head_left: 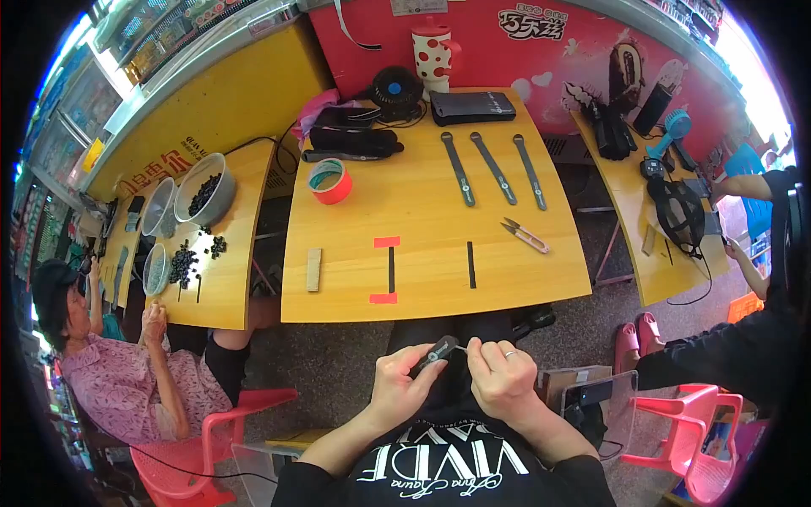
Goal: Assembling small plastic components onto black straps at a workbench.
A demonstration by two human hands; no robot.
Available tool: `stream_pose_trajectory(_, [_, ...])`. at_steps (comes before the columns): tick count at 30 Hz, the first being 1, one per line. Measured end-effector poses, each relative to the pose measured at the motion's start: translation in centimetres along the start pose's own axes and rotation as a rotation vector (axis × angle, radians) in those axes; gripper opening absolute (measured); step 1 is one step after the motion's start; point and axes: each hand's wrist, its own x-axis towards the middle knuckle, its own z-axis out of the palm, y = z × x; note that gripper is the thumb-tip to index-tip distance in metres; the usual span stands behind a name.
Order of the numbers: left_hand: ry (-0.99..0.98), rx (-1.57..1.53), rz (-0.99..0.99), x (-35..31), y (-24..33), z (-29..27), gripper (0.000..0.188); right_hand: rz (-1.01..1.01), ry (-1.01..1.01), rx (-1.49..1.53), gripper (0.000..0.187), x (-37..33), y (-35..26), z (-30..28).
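Close to my body, in front of the table edge, my left hand (405, 380) is closed on a black strap (441, 348) with small pale print, its end sticking up past the thumb. My right hand (502, 377), wearing a ring, is pinched just right of that end. Something thin and light runs from its fingertips toward the strap; its kind is too small to tell. Three similar dark straps (494, 169) lie side by side on the table. Beyond my hands lie a plain black strip (471, 265) and another black strip (391, 269) between two pieces of red tape (383, 298).
The yellow table (405, 220) also carries thread snips (525, 236), a tape roll (329, 181), a wooden block (314, 269), a small fan (395, 91), a dark pouch (473, 106) and a spotted cup (433, 59). People sit at side tables, left with bowls (205, 188) of small black parts.
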Motion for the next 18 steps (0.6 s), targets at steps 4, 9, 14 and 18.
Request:
stream_pose_trajectory(4, [0.101, 0.236, 0.151, 0.0, 0.1, 0.3, 0.023, 0.035, 0.091, 0.464, 0.021, 1.2, 0.2, 0.2])
stream_pose_trajectory(9, [0.219, 0.504, 0.331, -0.4, -0.4, 0.9, 0.027, 0.13, 0.079, 0.373, 0.024, 1.2, -0.5, 0.5])
stream_pose_trajectory(14, [0.259, 0.599, 0.473, -0.8, -0.3, 1.6, 0.031, 0.156, 0.108, 0.479, 0.027, 1.2, -0.3, 1.2])
stream_pose_trajectory(18, [0.261, 0.565, 0.533, -0.4, -1.0, 1.8, 0.031, 0.088, 0.123, 0.546, 0.026, 1.2, 0.9, 1.4])
